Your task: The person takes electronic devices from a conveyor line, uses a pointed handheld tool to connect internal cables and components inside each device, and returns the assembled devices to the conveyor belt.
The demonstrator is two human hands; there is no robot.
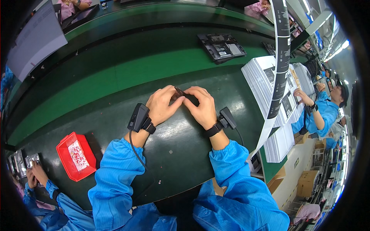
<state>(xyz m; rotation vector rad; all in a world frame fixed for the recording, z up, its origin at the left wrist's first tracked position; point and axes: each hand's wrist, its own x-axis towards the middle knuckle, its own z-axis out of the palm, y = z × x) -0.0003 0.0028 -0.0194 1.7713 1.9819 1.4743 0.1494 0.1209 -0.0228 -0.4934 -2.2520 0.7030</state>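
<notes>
Both hands meet above the middle of the dark green bench [173, 154]. Between their fingertips is a small, dark, flat piece [179, 91], too small and too covered to name. My left hand [161, 104] grips its left side with curled fingers and thumb. From the other side, my right hand [202, 106] pinches it, thumb close to the left thumb. Fingers hide most of the piece. Each wrist wears a black strap with a small black camera box and a cable.
A red bin [77, 157] with small white and red bits stands left. Beyond lies an opened laptop base [222, 48] on the green conveyor. Paper stacks [262, 73] and a hanging black label strip [280, 61] border the right. Co-workers sit at both sides; a white sheet [36, 42] stands far left.
</notes>
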